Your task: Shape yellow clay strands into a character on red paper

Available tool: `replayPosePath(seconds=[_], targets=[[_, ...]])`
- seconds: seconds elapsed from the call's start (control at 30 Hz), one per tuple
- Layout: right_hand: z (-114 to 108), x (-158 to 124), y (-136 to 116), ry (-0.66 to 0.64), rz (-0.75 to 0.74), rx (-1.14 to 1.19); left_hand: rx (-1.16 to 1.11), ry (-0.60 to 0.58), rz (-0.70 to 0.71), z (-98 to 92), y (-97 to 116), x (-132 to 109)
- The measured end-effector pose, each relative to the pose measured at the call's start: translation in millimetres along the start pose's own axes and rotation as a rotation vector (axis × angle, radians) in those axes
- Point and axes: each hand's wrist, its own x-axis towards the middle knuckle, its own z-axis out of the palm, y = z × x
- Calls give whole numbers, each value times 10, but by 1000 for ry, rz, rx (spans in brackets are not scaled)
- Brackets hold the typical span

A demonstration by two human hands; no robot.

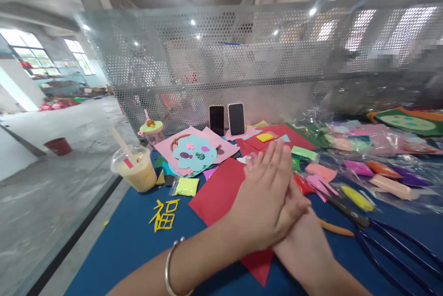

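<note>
My left hand [261, 194], with a silver bangle on the wrist, lies palm to palm against my right hand [304, 245]. Both hands have straight fingers pointing up and away, and the palms press together; whatever may be between them is hidden. Beneath them a red paper sheet [214, 190] rests on the blue table. Left of it is a yellow Chinese character [165, 215] made of thin strips. A packet of yellow clay [187, 187] lies above the character. To the right of my hands are black scissors with blue handles [360, 220] and a thin orange-brown strip [335, 228].
A cup of pale drink [136, 169] stands at the left edge, with a lidded cup [152, 132] behind. Two phones [236, 119] lean against the perforated metal screen [221, 65]. Decorated paper [194, 154] lies mid-left; several clay packets [360, 168] lie right.
</note>
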Motion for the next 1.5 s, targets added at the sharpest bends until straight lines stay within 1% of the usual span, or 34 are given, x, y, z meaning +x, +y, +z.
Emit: replayPosePath(seconds=[0.07,0.13,0.17,0.2,0.27,0.3,0.4,0.47,0.53,0.63,0.77,0.83,0.93,1.0,1.1,1.13,1.17,1.27,1.3,1.33,1.4,1.43,1.5], targets=[[34,-8,-35,54,33,-12,-10,-64,44,15,-27,-35],[39,-20,-6,66,43,-22,-45,-106,83,41,-65,-74],[30,-30,29,54,44,-29,-55,-88,66,53,-95,-85],[15,-40,70,46,61,-35,-56,-45,21,64,-134,-89],[-31,-45,139,48,148,-20,-42,55,-96,80,-238,-82],[-58,-35,155,44,200,3,-30,78,-133,89,-296,-79],[-146,30,128,-10,338,100,8,79,-168,130,-439,-102],[-201,58,89,-46,395,130,5,67,-188,167,-480,-142],[-251,47,69,-52,426,121,-36,47,-218,205,-481,-182],[-316,-15,61,-32,401,83,-158,46,-282,248,-451,-204],[-362,-96,16,30,410,91,-296,121,-351,277,-403,-130],[-365,-135,-5,67,398,111,-286,131,-346,298,-353,-72],[-376,-189,23,77,352,121,-207,93,-319,365,-199,-8],[-394,-216,78,52,247,97,-163,58,-273,424,-57,13],[-392,-244,147,25,-48,68,-134,-7,-201,481,119,35],[-375,-254,150,30,-95,68,-130,-26,-200,484,151,42],[-352,-264,141,38,-96,70,-132,-36,-213,481,169,50],[-282,-298,77,28,19,76,-159,16,-286,460,172,60],[-268,-309,60,16,17,81,-169,32,-299,456,169,60],[-261,-321,52,10,-22,89,-175,39,-298,452,167,63],[-256,-347,62,37,-93,108,-181,23,-281,441,160,85],[-254,-363,76,65,-85,117,-180,18,-278,430,152,105],[-241,-391,105,114,21,134,-184,44,-330,405,133,150]])
